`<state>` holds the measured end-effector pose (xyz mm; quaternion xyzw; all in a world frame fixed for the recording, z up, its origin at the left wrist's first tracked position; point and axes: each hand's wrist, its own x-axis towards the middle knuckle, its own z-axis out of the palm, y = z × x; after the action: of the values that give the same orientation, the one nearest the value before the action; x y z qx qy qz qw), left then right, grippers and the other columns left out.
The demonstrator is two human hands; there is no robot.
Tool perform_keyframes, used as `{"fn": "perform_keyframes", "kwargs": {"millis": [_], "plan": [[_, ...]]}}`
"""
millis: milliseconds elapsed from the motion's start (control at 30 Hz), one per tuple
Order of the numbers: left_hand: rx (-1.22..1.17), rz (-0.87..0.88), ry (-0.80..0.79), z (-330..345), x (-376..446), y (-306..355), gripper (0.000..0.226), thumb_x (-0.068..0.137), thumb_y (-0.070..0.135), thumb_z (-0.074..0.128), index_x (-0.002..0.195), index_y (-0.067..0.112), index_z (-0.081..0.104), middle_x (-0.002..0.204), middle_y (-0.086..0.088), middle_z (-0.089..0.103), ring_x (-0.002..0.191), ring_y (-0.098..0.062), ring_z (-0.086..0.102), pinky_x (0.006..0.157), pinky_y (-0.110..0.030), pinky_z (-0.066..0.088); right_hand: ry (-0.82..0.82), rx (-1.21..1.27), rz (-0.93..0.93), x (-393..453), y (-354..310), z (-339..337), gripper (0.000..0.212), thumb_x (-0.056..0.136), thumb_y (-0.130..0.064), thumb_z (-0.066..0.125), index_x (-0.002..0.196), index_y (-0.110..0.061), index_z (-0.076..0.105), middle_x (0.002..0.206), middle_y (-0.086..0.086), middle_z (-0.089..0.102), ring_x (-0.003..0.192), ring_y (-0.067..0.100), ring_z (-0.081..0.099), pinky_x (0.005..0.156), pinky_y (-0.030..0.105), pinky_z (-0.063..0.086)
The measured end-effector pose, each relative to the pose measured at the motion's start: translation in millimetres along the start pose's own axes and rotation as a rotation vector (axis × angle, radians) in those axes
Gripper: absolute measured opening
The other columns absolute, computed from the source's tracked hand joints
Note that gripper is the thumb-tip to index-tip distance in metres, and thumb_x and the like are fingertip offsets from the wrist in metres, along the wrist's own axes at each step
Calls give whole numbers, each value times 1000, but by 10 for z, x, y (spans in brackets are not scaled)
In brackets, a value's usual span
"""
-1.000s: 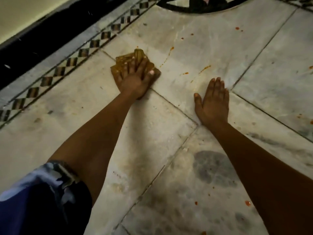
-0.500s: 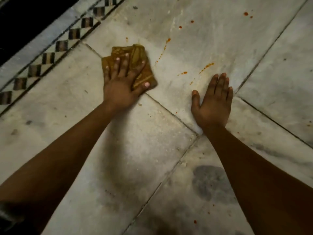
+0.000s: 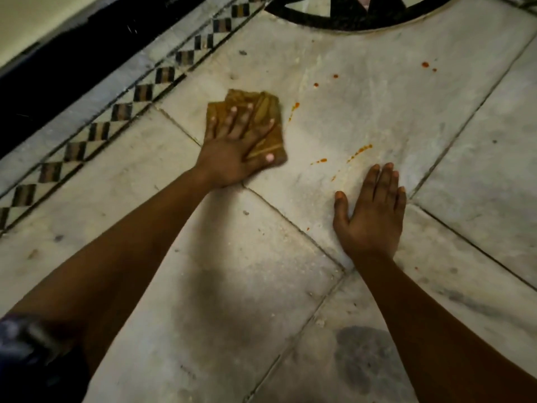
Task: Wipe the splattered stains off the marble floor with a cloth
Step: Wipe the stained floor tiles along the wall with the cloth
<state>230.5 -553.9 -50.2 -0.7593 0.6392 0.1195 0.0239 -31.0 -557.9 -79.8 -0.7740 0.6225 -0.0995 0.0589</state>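
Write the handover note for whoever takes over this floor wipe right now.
Left hand: fingers spread flat, pressing the folded mustard-yellow cloth onto the white marble floor.
Right hand: open, palm flat on the floor, holding nothing.
Done: cannot tell.
Left: the orange splatter streak between the hands, the orange drip beside the cloth, and the scattered orange dots farther out.

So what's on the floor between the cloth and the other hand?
In the head view, orange splatter marks dot the bare marble floor between the cloth under the left hand and the flat right hand.
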Motion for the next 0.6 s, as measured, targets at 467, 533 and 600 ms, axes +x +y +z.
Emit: {"fn": "perform_keyframes", "kwargs": {"millis": [467, 533, 600], "plan": [[-33, 103, -42, -45, 340, 374, 69, 81, 74, 26, 142, 53, 1, 158, 4, -10, 145, -22, -12, 113, -47, -9, 26, 10, 5, 2, -7, 19, 76, 89, -50, 26, 146, 1, 23, 152, 23, 23, 142, 34, 21, 116, 43, 11], [-25, 119, -65, -67, 218, 122, 71, 71, 79, 17, 136, 57, -3, 158, 5, -9, 145, -22, -11, 113, -47, -6, 33, 13, 12, 5, -10, 13, 76, 89, -49, 27, 146, 2, 24, 152, 23, 23, 142, 34, 22, 116, 43, 11], [-58, 1, -80, -145, 394, -85, 73, 72, 81, 16, 137, 55, -3, 159, 2, -10, 145, -24, -12, 113, -50, -6, 25, 16, 15, -2, -4, 20, 76, 89, -50, 25, 146, 1, 23, 152, 23, 22, 142, 33, 20, 116, 43, 9]]}}
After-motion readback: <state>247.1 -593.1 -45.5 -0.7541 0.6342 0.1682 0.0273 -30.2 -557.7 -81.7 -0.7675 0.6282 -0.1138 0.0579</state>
